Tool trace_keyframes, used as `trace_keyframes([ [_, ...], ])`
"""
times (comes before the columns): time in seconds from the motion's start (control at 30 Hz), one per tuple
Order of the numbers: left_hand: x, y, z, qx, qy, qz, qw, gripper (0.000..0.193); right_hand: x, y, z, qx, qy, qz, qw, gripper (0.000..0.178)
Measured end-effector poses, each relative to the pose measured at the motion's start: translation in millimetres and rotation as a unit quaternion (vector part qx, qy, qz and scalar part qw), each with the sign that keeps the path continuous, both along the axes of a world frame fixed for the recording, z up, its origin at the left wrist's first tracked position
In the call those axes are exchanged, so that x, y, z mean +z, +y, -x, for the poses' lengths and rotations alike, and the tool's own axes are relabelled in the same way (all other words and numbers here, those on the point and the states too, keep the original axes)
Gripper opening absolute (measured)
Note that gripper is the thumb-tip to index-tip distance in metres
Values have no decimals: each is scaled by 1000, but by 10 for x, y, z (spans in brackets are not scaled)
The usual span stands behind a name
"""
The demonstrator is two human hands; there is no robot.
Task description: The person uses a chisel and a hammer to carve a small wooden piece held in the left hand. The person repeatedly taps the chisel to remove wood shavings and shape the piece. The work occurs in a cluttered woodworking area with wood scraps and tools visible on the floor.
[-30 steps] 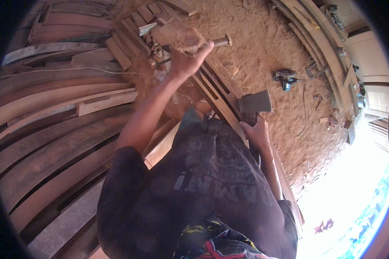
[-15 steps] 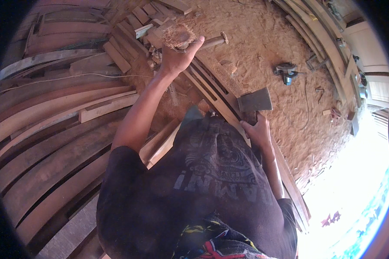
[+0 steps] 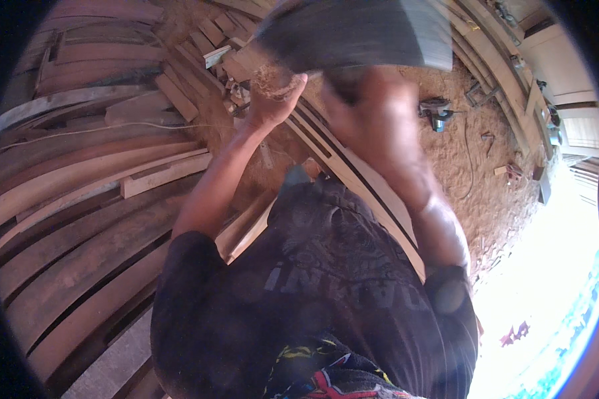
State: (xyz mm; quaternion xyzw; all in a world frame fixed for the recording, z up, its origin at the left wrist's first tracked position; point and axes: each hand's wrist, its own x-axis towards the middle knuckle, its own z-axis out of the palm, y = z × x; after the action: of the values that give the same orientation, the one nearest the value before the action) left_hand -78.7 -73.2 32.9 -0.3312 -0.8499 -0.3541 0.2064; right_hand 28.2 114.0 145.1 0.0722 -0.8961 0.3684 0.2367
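My left hand [image 3: 273,110] is closed around an upright wooden tool handle [image 3: 273,81] with a round, badly frayed top. The lower part of that tool is hidden beneath the hand. My right hand [image 3: 379,106], smeared by motion, grips a hatchet [image 3: 359,36] with a broad, dark, flat blade. Raised close to the camera, the blade looks large and covers the area just beyond my left hand. Under both hands runs a long timber [image 3: 359,176] with dark slots along it.
Stacked boards [image 3: 80,179] fill the left side. Wood offcuts [image 3: 213,33] lie at the far left. On the sawdust-covered ground to the right sits a power tool [image 3: 436,113] with a cord. Long planks [image 3: 492,80] lie at the far right.
My right hand has swung the hatchet up and to the left, from beside the timber to near the camera. The left hand stays nearly in place, still holding the frayed handle.
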Motion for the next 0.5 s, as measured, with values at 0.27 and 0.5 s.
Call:
trace_keyframes([
  [0.27,46,-195,114,61,-200,-161,965,18,-222,106,-21,43,-163,-18,986,28],
  [0.5,283,-91,164,34,-281,-160,946,31,-228,227,-179,-23,-247,76,966,33],
])
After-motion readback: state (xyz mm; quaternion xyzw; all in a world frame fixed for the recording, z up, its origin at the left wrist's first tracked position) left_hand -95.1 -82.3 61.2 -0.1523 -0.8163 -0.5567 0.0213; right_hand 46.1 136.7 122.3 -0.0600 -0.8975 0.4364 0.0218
